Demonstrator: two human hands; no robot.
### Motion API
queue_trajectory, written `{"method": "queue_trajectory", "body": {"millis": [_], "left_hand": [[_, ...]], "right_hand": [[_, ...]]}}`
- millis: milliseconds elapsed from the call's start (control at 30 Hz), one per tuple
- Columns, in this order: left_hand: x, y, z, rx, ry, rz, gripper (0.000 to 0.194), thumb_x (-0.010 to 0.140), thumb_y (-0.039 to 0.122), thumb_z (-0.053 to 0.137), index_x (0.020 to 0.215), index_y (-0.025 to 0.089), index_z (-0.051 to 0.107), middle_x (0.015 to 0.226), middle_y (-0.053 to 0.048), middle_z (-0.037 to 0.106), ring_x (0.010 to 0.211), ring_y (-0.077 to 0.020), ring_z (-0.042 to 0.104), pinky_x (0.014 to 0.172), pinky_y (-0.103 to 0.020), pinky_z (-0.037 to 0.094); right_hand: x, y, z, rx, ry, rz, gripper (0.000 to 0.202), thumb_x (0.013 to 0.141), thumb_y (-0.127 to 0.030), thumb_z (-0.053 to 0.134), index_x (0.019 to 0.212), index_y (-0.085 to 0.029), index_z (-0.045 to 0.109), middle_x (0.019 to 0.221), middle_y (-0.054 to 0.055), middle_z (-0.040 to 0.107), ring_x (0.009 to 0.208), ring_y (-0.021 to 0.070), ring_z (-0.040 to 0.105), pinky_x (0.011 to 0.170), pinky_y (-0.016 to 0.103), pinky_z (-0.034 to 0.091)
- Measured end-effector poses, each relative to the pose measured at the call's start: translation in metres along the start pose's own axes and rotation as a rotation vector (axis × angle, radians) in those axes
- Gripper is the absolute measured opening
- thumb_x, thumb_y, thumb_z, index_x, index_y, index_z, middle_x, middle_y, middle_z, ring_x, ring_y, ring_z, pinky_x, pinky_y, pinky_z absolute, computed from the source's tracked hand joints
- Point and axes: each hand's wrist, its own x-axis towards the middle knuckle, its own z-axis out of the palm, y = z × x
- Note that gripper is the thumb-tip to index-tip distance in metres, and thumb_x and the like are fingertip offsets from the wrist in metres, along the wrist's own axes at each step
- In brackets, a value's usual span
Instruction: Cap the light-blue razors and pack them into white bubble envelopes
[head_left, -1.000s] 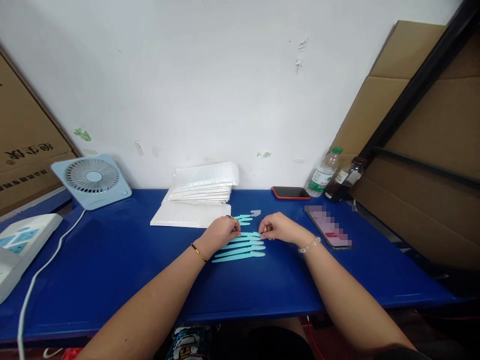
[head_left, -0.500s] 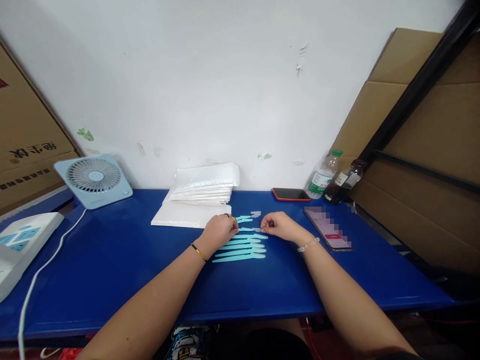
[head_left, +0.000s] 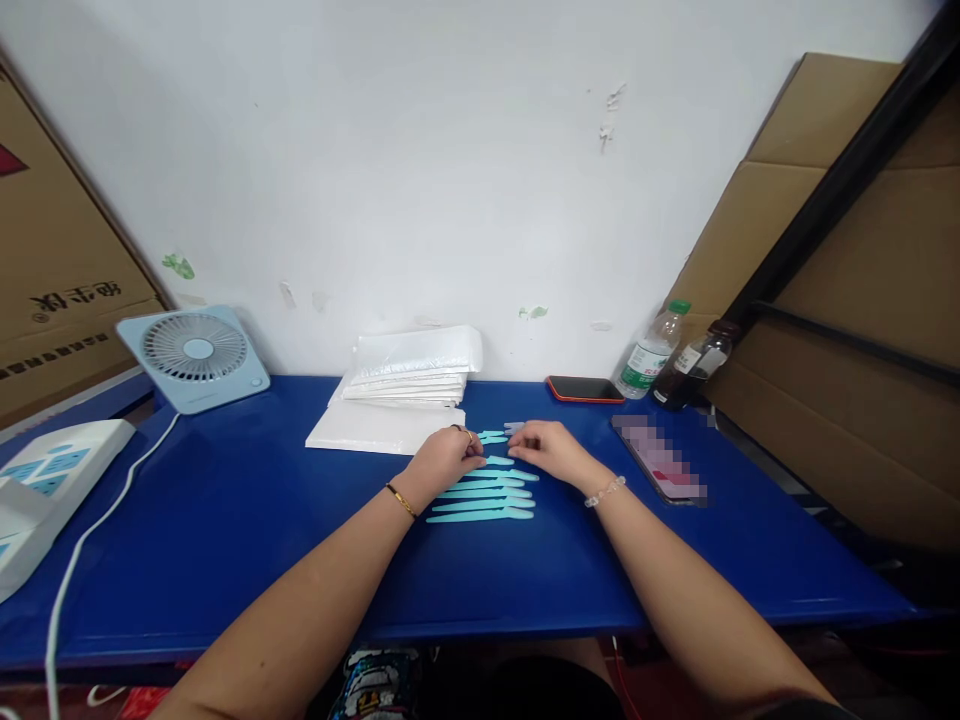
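Observation:
Several slim light-blue plastic sticks lie side by side in a row on the blue table. My left hand rests at the left end of the farthest stick in the row, fingers pinched on it. My right hand sits just right of it, fingertips down at a stick near the small pale cap. More light-blue pieces lie just beyond my hands. Whether the right fingers grip anything is unclear.
A stack of white plastic packets sits behind my hands on a flat white sheet. A small blue fan and white device stand left. A red-edged phone, another phone, two bottles and cardboard are right.
My right hand moved left and slightly away from me, toward the small cap. The left hand stayed at the stick ends. The row of sticks lies as before.

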Motion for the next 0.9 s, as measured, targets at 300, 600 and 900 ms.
{"method": "queue_trajectory", "body": {"millis": [300, 600, 900], "left_hand": [[0.001, -0.005, -0.005, 0.216, 0.059, -0.05, 0.015, 0.082, 0.028, 0.056, 0.089, 0.019, 0.067, 0.091, -0.005, 0.065, 0.08, -0.0178, 0.06, 0.072, -0.027, 0.044], [0.0, -0.002, -0.009, 0.221, 0.049, -0.071, 0.018, 0.083, 0.031, 0.056, 0.096, 0.021, 0.065, 0.089, -0.003, 0.063, 0.078, -0.0175, 0.061, 0.068, -0.026, 0.043], [0.004, -0.003, -0.007, 0.131, 0.028, -0.161, 0.015, 0.08, 0.031, 0.057, 0.08, 0.019, 0.067, 0.087, -0.004, 0.066, 0.077, -0.0171, 0.062, 0.066, -0.026, 0.044]], "right_hand": [[0.007, 0.024, -0.005, -0.148, 0.107, -0.005, 0.013, 0.081, -0.022, 0.058, 0.083, -0.02, 0.071, 0.088, 0.004, 0.061, 0.074, 0.0138, 0.057, 0.07, 0.026, 0.044], [0.001, 0.022, -0.004, -0.021, 0.075, 0.125, 0.012, 0.073, -0.03, 0.065, 0.073, -0.018, 0.067, 0.078, 0.002, 0.062, 0.067, 0.013, 0.056, 0.064, 0.025, 0.043], [0.001, 0.012, -0.004, 0.055, 0.005, 0.171, 0.018, 0.071, -0.035, 0.069, 0.07, -0.017, 0.068, 0.078, 0.002, 0.065, 0.066, 0.0129, 0.058, 0.059, 0.023, 0.045]]}}
